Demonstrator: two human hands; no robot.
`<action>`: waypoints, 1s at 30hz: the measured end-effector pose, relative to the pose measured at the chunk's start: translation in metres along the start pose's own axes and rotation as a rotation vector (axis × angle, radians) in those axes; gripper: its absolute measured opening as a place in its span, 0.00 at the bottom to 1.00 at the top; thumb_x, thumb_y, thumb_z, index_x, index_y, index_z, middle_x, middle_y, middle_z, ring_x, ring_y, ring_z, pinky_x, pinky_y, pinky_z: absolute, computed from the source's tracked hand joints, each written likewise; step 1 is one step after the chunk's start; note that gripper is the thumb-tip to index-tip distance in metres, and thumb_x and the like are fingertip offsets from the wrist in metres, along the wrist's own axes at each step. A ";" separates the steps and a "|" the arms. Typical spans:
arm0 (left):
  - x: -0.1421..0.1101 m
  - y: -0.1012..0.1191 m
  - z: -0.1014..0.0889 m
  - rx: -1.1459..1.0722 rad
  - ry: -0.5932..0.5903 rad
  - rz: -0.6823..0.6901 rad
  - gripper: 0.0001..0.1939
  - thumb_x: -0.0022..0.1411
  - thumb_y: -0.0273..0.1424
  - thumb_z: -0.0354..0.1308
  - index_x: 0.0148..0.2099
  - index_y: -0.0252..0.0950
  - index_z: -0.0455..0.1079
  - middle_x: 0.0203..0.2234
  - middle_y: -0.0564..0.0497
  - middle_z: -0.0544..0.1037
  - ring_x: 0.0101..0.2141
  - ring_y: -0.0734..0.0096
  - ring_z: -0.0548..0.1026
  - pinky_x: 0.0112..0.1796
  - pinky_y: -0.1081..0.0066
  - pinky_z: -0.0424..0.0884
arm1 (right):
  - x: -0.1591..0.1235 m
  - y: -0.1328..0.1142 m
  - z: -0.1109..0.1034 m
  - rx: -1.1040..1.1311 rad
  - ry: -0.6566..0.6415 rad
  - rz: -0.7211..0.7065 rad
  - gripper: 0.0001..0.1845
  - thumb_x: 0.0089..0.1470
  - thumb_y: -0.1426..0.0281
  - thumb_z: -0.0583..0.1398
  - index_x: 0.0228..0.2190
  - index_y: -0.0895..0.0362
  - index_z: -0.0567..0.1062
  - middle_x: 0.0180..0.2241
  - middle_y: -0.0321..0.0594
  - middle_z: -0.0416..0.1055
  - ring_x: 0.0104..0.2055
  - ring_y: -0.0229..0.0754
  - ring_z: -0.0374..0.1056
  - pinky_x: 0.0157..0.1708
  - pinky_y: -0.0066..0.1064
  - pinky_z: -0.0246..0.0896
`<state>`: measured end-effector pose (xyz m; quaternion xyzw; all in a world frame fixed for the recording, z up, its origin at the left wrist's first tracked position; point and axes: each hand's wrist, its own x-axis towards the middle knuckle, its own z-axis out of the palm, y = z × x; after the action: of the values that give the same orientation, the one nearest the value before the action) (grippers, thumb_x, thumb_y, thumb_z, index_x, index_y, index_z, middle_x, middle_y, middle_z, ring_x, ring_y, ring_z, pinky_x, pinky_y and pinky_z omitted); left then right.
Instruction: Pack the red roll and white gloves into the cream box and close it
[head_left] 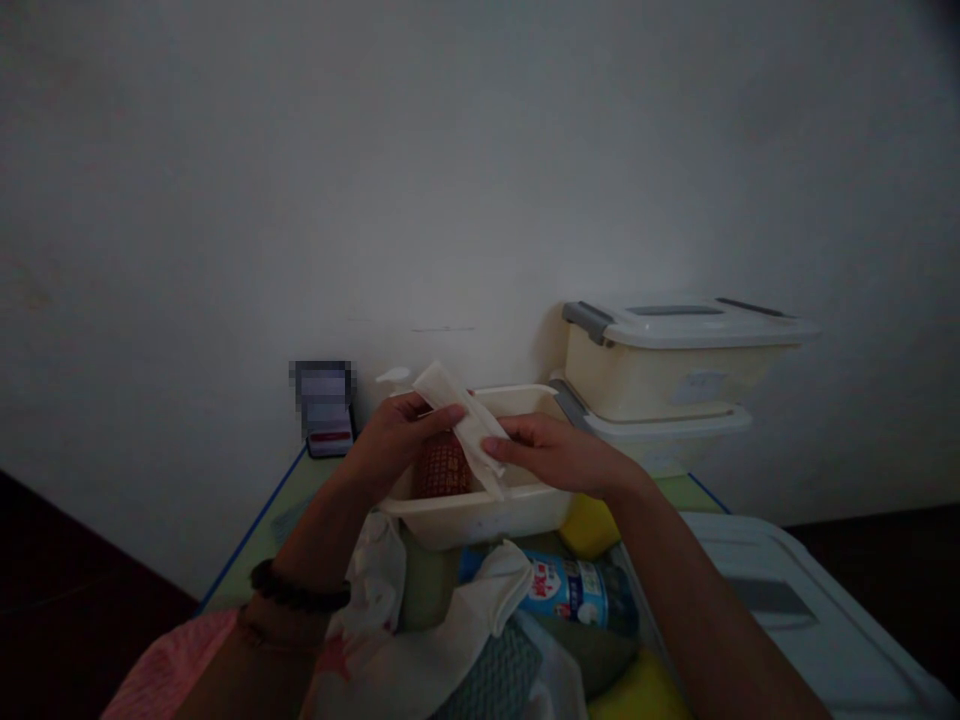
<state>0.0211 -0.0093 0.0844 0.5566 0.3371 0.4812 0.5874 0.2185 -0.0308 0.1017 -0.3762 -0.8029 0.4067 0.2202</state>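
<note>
A flat white folded strip [469, 420], thin cloth or plastic, is held slantwise between my hands over a cream bin. My left hand [409, 435] pinches its upper part, thumb on top. Lower down, my right hand [540, 447] grips the strip near its loose end, thumb pressed on it. Beneath them the open cream bin [484, 525] holds a dark red patterned item [442, 468], partly hidden by my left hand and the strip. In front of the bin lie a crumpled white sheet-like piece [427, 640] with a red star mark and a blue-labelled bottle or pack [566, 588].
Two lidded cream boxes [645, 375] are stacked at the back right. A large pale lid [750, 560] lies at right. A phone [328, 410] leans on the wall at left. Yellow items [589, 525] and a grey-green woven item [491, 675] lie near me.
</note>
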 end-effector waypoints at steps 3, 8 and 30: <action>0.000 0.001 0.001 -0.032 0.018 0.001 0.10 0.48 0.33 0.69 0.32 0.32 0.78 0.29 0.48 0.82 0.32 0.67 0.78 0.40 0.67 0.74 | 0.000 0.000 0.000 0.013 -0.004 0.023 0.19 0.60 0.61 0.52 0.40 0.62 0.74 0.36 0.41 0.72 0.36 0.40 0.65 0.35 0.29 0.60; 0.001 0.001 0.001 -0.024 0.021 0.028 0.10 0.50 0.34 0.68 0.32 0.31 0.79 0.29 0.46 0.82 0.31 0.66 0.79 0.41 0.65 0.74 | 0.000 0.003 0.000 0.040 0.026 0.007 0.17 0.60 0.61 0.52 0.41 0.60 0.73 0.37 0.41 0.72 0.36 0.39 0.66 0.34 0.28 0.61; 0.002 0.005 0.004 -0.104 0.145 0.008 0.08 0.47 0.30 0.69 0.31 0.31 0.77 0.27 0.51 0.81 0.29 0.72 0.78 0.34 0.73 0.75 | 0.001 0.005 0.002 0.003 0.015 -0.053 0.16 0.56 0.69 0.55 0.45 0.61 0.72 0.41 0.43 0.74 0.42 0.42 0.68 0.45 0.35 0.62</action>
<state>0.0241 -0.0093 0.0899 0.4903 0.3511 0.5394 0.5877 0.2190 -0.0288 0.0966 -0.3572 -0.8103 0.3993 0.2375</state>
